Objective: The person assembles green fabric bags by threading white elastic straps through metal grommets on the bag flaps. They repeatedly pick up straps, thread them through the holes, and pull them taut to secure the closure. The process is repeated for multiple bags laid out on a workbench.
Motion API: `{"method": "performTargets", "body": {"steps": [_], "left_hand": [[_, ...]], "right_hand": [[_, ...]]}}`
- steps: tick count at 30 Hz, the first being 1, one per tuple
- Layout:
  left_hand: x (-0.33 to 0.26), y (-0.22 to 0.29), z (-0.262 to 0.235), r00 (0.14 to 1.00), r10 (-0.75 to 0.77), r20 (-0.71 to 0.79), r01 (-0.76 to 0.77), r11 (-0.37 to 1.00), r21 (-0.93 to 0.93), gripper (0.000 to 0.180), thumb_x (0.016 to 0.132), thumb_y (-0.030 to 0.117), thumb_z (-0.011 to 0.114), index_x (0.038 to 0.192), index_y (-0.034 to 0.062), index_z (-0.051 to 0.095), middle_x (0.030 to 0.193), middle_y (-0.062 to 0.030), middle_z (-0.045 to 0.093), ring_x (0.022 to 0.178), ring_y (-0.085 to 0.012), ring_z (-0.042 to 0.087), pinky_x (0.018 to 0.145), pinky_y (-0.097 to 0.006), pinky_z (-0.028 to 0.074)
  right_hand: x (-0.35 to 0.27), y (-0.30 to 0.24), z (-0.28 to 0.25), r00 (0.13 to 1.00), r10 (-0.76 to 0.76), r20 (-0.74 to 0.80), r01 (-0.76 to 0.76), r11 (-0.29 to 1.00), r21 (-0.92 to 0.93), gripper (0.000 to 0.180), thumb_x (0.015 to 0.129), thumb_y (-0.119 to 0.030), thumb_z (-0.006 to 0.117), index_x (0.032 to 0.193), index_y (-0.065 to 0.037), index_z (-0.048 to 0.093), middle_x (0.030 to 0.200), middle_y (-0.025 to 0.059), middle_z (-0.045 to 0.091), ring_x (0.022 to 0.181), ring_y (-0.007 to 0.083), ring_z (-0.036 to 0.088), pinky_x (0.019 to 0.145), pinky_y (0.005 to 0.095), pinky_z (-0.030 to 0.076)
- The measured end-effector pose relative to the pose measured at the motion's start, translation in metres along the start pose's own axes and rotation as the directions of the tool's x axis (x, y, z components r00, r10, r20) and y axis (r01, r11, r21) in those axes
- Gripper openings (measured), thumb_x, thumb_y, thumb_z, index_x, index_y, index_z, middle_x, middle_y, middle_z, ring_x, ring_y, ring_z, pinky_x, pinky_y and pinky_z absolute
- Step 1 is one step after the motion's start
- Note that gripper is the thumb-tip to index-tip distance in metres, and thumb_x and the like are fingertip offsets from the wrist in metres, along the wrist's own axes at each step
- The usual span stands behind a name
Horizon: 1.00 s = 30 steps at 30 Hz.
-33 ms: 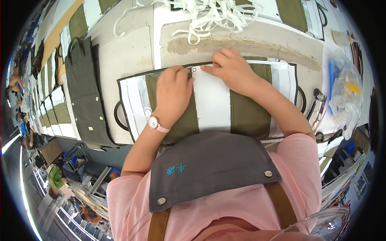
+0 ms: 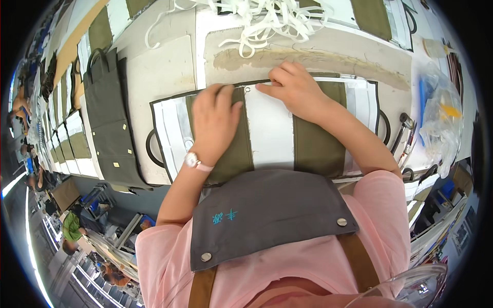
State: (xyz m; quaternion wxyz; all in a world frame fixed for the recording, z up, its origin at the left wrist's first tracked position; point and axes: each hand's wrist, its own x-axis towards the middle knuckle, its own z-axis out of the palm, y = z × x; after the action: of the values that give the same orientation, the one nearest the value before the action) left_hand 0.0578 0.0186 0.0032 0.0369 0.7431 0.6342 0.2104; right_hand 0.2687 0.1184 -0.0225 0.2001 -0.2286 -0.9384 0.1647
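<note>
An olive and white fabric bag panel [image 2: 272, 133] with dark trim and black side handles lies flat in front of me. My right hand [image 2: 297, 92] is closed at its far edge, index finger and thumb against the white middle strip and the other fingers curled. Beside that fingertip sits a small round metal eyelet [image 2: 247, 89]. To the left of the eyelet, my left hand [image 2: 214, 115] rests over the olive band, slightly blurred. Its fingers bend toward the far edge, partly hidden, and its thumb stands apart; I see nothing held in it.
White tape [image 2: 280, 23] lies tangled beyond the panel. To the left is a dark bag [image 2: 110, 118] with small yellow marks. A metal-headed hand tool [image 2: 404, 123] and clear plastic bags [image 2: 441, 113] lie at the right. More panels [image 2: 69, 133] are at the far left.
My left hand has shifted slightly to the left, away from the eyelet, and its thumb has come off the white strip. My right hand and the panel have hardly moved.
</note>
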Motion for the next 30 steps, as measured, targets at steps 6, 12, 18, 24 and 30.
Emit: {"method": "performTargets", "body": {"steps": [6,12,18,24,30], "left_hand": [[-0.072,-0.077,-0.053,0.898,-0.428,-0.101,0.436,0.837,0.33,0.066,0.085,0.038,0.07,0.137,0.004,0.046,0.129,-0.0248,0.049,0.122,-0.0402,0.046,0.098,-0.047,0.04],[-0.09,-0.101,-0.074,0.829,-0.558,-0.032,0.55,0.806,0.217,0.054,0.085,0.037,0.071,0.124,0.0031,0.055,0.092,-0.0136,0.062,0.085,-0.0272,0.06,0.076,-0.037,0.049],[-0.111,-0.165,-0.087,0.776,-0.618,-0.126,0.577,0.777,-0.252,0.024,0.092,0.024,0.064,0.097,0.0,0.067,0.081,-0.009,0.066,0.073,-0.0154,0.058,0.071,-0.028,0.048],[-0.056,-0.125,-0.092,0.916,-0.252,-0.313,0.372,0.824,0.426,0.018,0.085,0.011,0.059,0.095,-0.0009,0.068,0.092,-0.0168,0.068,0.086,-0.0336,0.064,0.077,-0.037,0.05],[-0.009,0.012,-0.004,0.981,0.177,0.074,-0.182,0.981,0.062,0.038,0.085,0.009,0.062,0.123,0.0094,0.06,0.112,-0.0099,0.059,0.103,-0.0286,0.054,0.092,-0.042,0.041]], "right_hand": [[-0.012,0.004,-0.011,0.951,0.301,-0.075,-0.281,0.938,0.203,0.016,0.081,0.0,0.06,0.097,-0.004,0.06,0.095,0.0114,0.056,0.095,0.0329,0.052,0.083,0.042,0.043],[-0.014,0.009,-0.012,0.953,0.295,-0.069,-0.275,0.936,0.218,0.007,0.083,0.0,0.059,0.09,-0.002,0.059,0.091,0.0117,0.056,0.092,0.0334,0.053,0.082,0.042,0.044],[-0.002,0.012,-0.012,0.953,0.302,0.024,-0.299,0.928,0.222,0.003,0.083,-0.003,0.06,0.083,-0.002,0.058,0.085,0.0128,0.057,0.088,0.0339,0.054,0.078,0.0427,0.044],[0.019,-0.01,0.013,0.96,0.273,-0.059,-0.258,0.947,0.191,0.003,0.08,-0.003,0.06,0.079,0.0,0.058,0.086,0.0159,0.057,0.089,0.0363,0.055,0.08,0.0464,0.043],[0.015,-0.013,0.018,0.941,0.313,-0.131,-0.285,0.939,0.193,0.004,0.08,-0.001,0.061,0.082,-0.003,0.057,0.088,0.0129,0.055,0.091,0.0335,0.052,0.081,0.0428,0.043]]}}
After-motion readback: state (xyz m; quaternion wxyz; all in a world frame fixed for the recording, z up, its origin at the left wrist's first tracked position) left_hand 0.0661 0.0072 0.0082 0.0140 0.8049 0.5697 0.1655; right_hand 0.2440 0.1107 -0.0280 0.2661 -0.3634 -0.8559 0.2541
